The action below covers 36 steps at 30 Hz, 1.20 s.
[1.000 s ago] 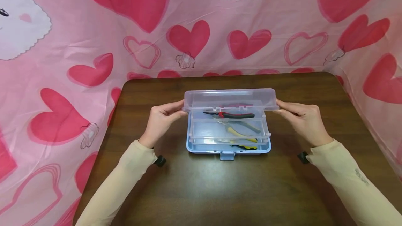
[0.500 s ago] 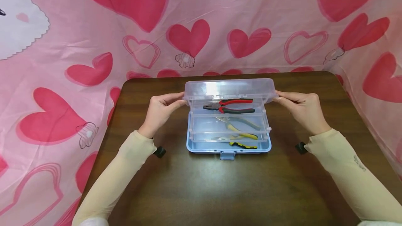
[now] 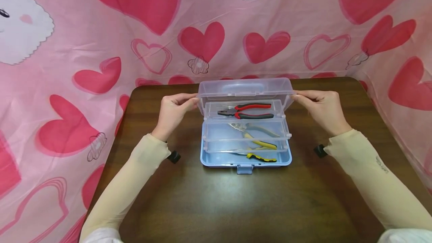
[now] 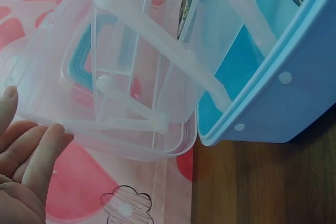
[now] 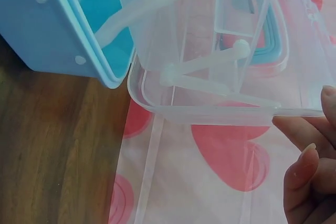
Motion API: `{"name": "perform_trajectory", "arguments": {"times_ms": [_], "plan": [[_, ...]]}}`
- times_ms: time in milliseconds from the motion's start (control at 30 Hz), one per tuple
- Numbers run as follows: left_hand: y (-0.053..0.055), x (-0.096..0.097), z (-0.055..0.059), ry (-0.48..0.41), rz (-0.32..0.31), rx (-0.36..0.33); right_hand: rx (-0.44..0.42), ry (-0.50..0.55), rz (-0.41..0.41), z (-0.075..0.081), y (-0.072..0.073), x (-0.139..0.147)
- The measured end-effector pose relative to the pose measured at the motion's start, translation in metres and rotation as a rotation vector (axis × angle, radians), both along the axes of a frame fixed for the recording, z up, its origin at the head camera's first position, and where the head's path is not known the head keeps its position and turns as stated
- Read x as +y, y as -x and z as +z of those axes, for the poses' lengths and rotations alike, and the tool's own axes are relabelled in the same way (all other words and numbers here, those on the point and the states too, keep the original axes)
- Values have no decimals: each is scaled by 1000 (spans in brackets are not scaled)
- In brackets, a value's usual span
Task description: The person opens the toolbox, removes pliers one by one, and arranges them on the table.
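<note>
A toolbox with a light blue base (image 3: 219,165) stands on the table, its clear plastic lid (image 3: 245,85) tilted up and back. My left hand (image 3: 173,113) pinches the lid's left end. At the right end, my right hand (image 3: 325,111) holds it between thumb and fingers. Two clear trays are raised in steps over the base. Pliers with red and black handles (image 3: 254,116) lie in the upper tray (image 3: 210,110). Pliers with one yellow and one greyish handle (image 3: 258,141) show in the lower tray (image 3: 212,132). Below, yellow-and-black handled pliers (image 3: 262,158) are partly hidden.
White hinge arms (image 4: 163,45) link the trays, base and lid at the left side. A blue latch (image 3: 244,169) hangs at the base's front. Pink heart-patterned cloth (image 3: 233,29) hangs behind the brown wooden table (image 3: 216,205).
Both hands have lifted the lid and moved it back, away from the person. The trays have risen and spread, and the red-and-black pliers have come out from under the lid.
</note>
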<state>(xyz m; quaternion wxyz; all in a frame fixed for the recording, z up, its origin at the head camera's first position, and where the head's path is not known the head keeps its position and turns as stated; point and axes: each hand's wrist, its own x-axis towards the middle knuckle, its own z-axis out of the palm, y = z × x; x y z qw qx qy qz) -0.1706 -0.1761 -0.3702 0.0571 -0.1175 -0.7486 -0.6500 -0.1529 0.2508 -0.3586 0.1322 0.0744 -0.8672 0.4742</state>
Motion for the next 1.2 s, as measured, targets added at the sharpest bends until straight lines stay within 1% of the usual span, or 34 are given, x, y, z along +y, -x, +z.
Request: {"name": "perform_trajectory", "arguments": {"times_ms": [200, 333, 467, 567, 667, 800, 1067, 1200], "plan": [[5, 2, 6, 20, -9, -5, -9, 8, -6, 2, 10, -1], [10, 3, 11, 29, -14, -5, -7, -18, -18, 3, 16, -1], [16, 3, 13, 40, -17, -13, 13, -38, -31, 3, 23, -2], [21, 3, 13, 42, -17, -19, 11, -32, -38, 3, 28, -4], [26, 3, 12, 26, -11, -17, -2, -34, -46, 3, 33, -6], [32, 5, 10, 11, -4, -7, -22, -65, -55, 6, 36, -7], [43, 7, 10, 35, 16, -6, -53, -170, -8, 12, 42, -8], [48, 7, 8, 12, 41, -17, -85, -166, 5, 10, 45, -8]]}}
